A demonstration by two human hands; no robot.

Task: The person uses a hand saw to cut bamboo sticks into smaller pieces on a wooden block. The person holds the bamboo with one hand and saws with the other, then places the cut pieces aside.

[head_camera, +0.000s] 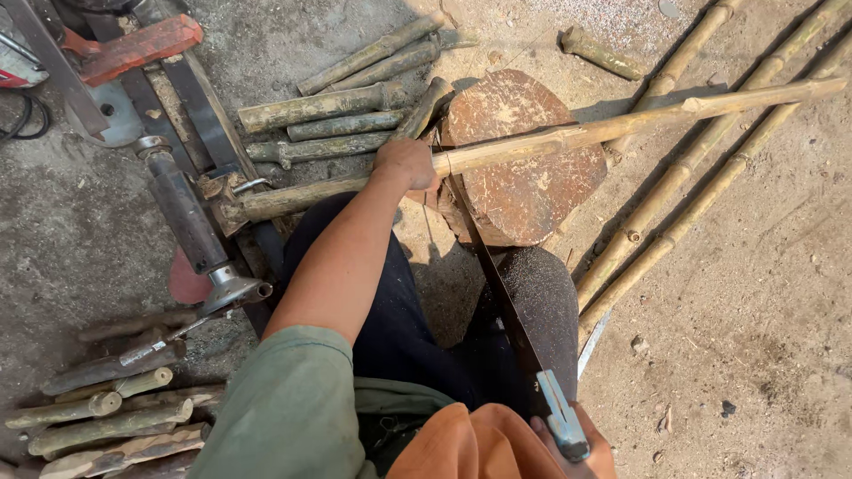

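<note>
Left hand (406, 163) grip is clamped around the bamboo pole (621, 127), which lies across the wooden block (524, 177). Right hand (568, 443) grip is closed on the saw (506, 302) handle, blade meeting the pole beside the block.

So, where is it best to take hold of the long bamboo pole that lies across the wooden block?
Probably the bamboo pole is best gripped just left of the wooden block, from above, where the left hand holds it. The pole lies nearly level there, the saw crosses it beside that spot, and the far end juts out unsupported. The right hand holds the saw handle.
</note>
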